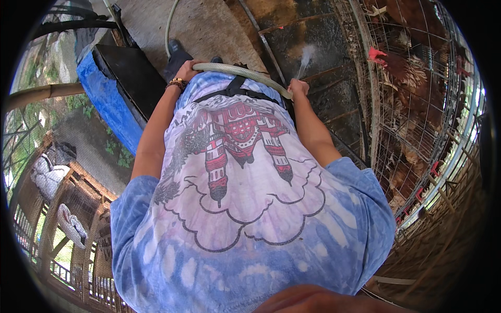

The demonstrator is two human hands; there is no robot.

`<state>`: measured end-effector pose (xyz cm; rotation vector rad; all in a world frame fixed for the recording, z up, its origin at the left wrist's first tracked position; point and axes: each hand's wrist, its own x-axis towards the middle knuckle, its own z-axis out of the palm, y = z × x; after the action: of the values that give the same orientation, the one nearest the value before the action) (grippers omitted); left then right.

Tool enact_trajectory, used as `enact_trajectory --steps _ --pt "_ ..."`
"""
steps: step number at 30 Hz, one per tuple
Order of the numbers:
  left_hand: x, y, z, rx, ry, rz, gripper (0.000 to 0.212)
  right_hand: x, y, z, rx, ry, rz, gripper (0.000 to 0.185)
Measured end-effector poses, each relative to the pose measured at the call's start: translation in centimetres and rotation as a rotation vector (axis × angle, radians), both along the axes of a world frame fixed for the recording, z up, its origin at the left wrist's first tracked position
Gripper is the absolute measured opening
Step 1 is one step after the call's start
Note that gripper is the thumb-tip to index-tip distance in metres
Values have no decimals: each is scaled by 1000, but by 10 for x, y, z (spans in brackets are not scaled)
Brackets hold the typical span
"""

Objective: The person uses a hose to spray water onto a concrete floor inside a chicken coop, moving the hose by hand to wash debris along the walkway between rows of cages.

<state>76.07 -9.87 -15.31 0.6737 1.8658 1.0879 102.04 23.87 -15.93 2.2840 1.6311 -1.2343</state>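
Note:
A pale braided hose runs across the front of my waist. My left hand is closed around it near its bend, with a beaded bracelet on the wrist. At the hose's other end my right hand grips it close to the mouth, which the fingers hide. A spray of water leaves that hand and falls on the dark, wet floor beneath the cages. A thinner-looking stretch of hose lies on the concrete beyond my shoe.
Wire cages with brown hens line the right side. Metal bars cross the wet area. A dark box-like object with a blue sheet stands at my left. Concrete walkway lies ahead; netting and wooden slats are at far left.

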Motion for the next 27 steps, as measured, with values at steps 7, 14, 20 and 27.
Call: enact_trajectory --steps 7,14,20,27 --pt "1 -2 8 -16 -7 -16 33 -13 5 -8 -9 26 58 14" --pt "1 -4 9 -45 6 1 34 -32 5 -1 -14 -16 134 18" --pt "0 -5 7 -38 -31 11 34 -35 6 -8 7 72 97 17" --pt "0 -4 8 -36 -68 30 34 -28 0 -2 44 -2 13 19"
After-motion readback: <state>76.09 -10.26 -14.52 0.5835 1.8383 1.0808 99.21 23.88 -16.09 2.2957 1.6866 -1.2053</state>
